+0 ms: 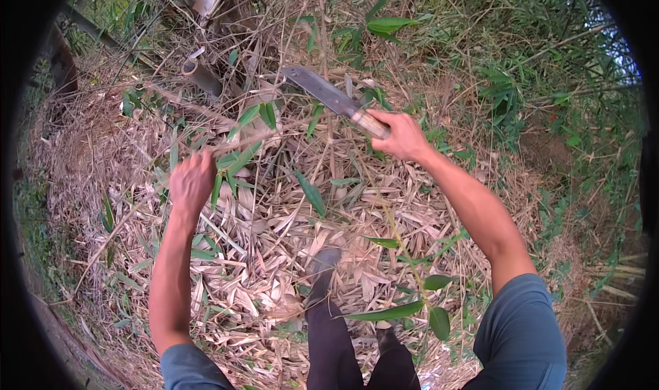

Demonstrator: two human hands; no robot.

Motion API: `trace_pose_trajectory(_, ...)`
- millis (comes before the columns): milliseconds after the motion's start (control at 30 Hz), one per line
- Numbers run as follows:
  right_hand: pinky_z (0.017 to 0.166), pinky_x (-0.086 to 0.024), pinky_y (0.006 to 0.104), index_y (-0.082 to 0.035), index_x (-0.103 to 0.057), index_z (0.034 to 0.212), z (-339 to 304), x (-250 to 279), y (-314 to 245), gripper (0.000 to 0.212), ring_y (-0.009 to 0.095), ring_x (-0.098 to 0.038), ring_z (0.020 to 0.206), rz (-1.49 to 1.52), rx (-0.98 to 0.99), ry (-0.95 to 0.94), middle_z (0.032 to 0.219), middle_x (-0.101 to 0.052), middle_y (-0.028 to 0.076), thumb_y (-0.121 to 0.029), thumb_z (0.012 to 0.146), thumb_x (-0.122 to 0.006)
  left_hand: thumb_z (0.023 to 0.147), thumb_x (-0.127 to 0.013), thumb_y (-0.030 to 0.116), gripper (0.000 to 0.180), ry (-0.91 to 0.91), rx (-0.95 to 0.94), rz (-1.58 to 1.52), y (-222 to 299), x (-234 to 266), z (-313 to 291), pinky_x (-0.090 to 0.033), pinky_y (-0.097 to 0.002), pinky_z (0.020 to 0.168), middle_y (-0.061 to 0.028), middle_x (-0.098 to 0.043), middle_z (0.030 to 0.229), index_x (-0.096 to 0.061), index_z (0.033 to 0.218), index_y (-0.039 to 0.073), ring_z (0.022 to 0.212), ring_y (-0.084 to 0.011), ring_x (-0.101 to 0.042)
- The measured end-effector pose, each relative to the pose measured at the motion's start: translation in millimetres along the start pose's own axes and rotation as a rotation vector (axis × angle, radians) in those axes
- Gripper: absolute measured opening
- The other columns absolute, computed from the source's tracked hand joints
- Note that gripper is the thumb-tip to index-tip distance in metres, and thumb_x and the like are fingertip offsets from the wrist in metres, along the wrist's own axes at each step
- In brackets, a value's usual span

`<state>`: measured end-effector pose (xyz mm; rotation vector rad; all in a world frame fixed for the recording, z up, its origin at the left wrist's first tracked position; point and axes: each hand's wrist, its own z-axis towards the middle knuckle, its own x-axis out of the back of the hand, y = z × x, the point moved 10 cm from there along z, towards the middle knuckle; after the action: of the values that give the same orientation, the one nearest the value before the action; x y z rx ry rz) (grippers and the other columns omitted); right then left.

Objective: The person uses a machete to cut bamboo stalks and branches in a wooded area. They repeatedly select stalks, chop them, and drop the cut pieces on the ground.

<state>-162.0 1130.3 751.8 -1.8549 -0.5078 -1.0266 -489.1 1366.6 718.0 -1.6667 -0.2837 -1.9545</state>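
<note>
My right hand (398, 135) is wrapped round the wooden handle of a machete (321, 90). Its broad dark blade points up and to the left, above the leaf litter. To the left, my left hand (192, 181) is closed with its knuckles up, gripping a thin brown twig (250, 141) that runs out to the right, smeared by motion. Green bamboo leaves (240, 160) hang close beside that fist. The blade is apart from my left hand, and the fingers' undersides are hidden.
Dry bamboo leaves (274, 232) cover the ground round my feet. A cut bamboo stump (201, 76) stands at the upper left amid tangled stems. A leafy green shoot (416, 270) rises close in front of my legs. Dense bamboo foliage (590, 157) fills the right side.
</note>
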Motion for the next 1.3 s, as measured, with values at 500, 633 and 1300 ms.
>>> trace_pose_trajectory(500,0.073,-0.051,0.025,0.004,-0.058,0.126,-558,38,103,0.05,0.01,-0.063,0.081,0.728,-0.624,0.618,0.096,-0.068,0.005,-0.002,0.077,-0.069,0.094,-0.062,0.022,0.018,-0.168,0.122,0.444,-92,459,-404,-0.043,-0.0377,0.056,-0.0076,-0.05,0.071,-0.058,0.09,0.005,0.063,-0.0245,-0.053)
trace_pose_trajectory(633,0.06,-0.049,0.0259,0.002,-0.061,0.103,-579,56,109,0.024,0.011,-0.061,0.065,0.882,-0.725,0.52,0.076,-0.063,0.005,-0.007,0.081,-0.063,0.093,-0.063,0.025,0.025,-0.082,0.285,0.594,-105,621,-525,-0.045,-0.0421,0.062,-0.0118,-0.048,0.072,-0.053,0.083,0.003,0.069,-0.0312,-0.055)
trace_pose_trajectory(1300,0.066,-0.051,0.0299,-0.004,-0.056,0.106,-477,252,-150,0.028,0.014,-0.06,0.073,1.762,-0.068,0.561,0.086,-0.062,0.005,-0.006,0.08,-0.067,0.096,-0.054,0.031,0.031,0.193,0.579,0.963,62,956,-717,-0.052,-0.0429,0.079,-0.0199,-0.068,0.095,-0.07,0.103,0.005,0.091,-0.033,-0.066)
